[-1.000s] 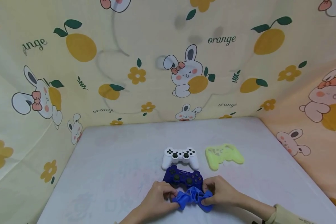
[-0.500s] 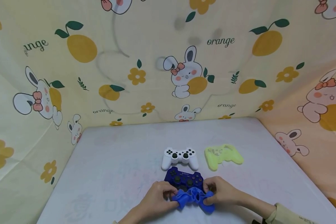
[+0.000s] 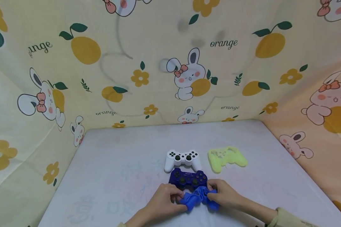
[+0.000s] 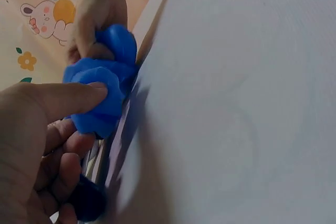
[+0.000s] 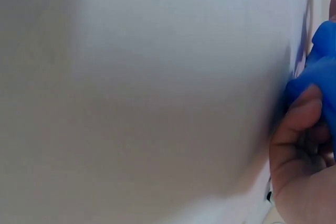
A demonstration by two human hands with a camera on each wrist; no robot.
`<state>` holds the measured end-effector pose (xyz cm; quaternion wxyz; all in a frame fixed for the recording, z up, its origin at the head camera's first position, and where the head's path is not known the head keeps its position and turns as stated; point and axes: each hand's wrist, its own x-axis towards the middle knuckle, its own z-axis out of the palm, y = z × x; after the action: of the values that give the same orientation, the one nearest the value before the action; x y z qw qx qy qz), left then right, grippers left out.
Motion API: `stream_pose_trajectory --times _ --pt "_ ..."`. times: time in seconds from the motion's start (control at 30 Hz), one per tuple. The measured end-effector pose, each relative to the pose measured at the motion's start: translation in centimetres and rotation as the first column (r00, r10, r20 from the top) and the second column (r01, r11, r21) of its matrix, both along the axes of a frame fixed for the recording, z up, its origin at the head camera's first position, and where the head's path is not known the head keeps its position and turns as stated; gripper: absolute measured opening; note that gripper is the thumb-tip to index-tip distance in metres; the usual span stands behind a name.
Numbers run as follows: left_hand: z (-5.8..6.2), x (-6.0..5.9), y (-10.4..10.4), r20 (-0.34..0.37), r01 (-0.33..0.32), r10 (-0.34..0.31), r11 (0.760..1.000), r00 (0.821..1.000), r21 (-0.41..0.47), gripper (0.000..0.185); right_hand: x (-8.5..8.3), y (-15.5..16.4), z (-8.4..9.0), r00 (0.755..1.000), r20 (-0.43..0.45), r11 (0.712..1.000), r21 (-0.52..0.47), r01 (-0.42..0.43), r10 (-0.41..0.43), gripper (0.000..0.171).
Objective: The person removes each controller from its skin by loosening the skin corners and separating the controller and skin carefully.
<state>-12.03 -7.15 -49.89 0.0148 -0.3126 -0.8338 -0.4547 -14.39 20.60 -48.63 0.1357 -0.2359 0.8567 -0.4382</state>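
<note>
Both hands hold a crumpled blue silicone controller cover [image 3: 194, 199] near the front of the table. My left hand [image 3: 165, 201] pinches its left end; in the left wrist view the thumb presses on top of the folded blue cover [image 4: 97, 100]. At the other end my right hand [image 3: 225, 194] grips the material between thumb and fingers, also seen at the edge of the right wrist view, where the thumb lies against the cover [image 5: 320, 77]. Just beyond the cover lies a dark blue game controller [image 3: 188, 178], buttons up, its lower part hidden by cover and hands.
A white game controller [image 3: 183, 159] lies right behind the dark blue one. To its right is a yellow-green silicone controller cover [image 3: 227, 158]. The white tabletop [image 3: 125, 151] is bordered by a patterned cloth [image 3: 147, 63] at the back and sides.
The blue cover has been bunched and turned a little between the hands, its right end now higher. The left hand has shifted slightly right. The dark blue controller sits slightly further right.
</note>
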Motion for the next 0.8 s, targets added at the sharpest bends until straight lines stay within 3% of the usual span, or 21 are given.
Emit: stream_pose_trajectory --times 0.1,0.2,0.33,0.4,0.57,0.8 --pt "0.0 -0.1 0.3 -0.039 0.002 -0.003 1.000 0.999 -0.021 0.021 0.1 -0.2 0.4 0.999 0.048 1.000 0.007 0.007 -0.007 0.024" --pt "-0.2 -0.1 0.3 -0.064 -0.002 0.000 0.999 0.998 -0.033 0.021 0.1 0.0 0.6 0.992 0.117 0.998 -0.026 -0.050 0.053 0.023" --pt "-0.2 -0.2 0.0 -0.102 0.005 -0.009 0.999 0.995 -0.045 0.022 0.1 0.1 0.5 0.963 0.226 0.987 -0.097 -0.126 0.145 0.012" --pt "-0.2 -0.2 -0.2 -0.119 0.014 -0.020 0.999 0.993 -0.048 0.022 0.1 0.1 0.3 0.949 0.262 0.981 -0.124 -0.148 0.177 0.015" --pt "-0.1 0.0 -0.1 -0.136 0.054 -0.055 0.998 0.989 -0.009 0.023 0.0 0.3 0.6 0.939 0.267 0.970 -0.166 -0.177 0.217 0.017" --pt "-0.1 0.0 0.0 -0.080 0.089 -0.079 0.987 0.994 0.133 0.040 -0.4 0.3 1.9 0.945 0.264 0.961 -0.244 -0.129 0.194 0.011"
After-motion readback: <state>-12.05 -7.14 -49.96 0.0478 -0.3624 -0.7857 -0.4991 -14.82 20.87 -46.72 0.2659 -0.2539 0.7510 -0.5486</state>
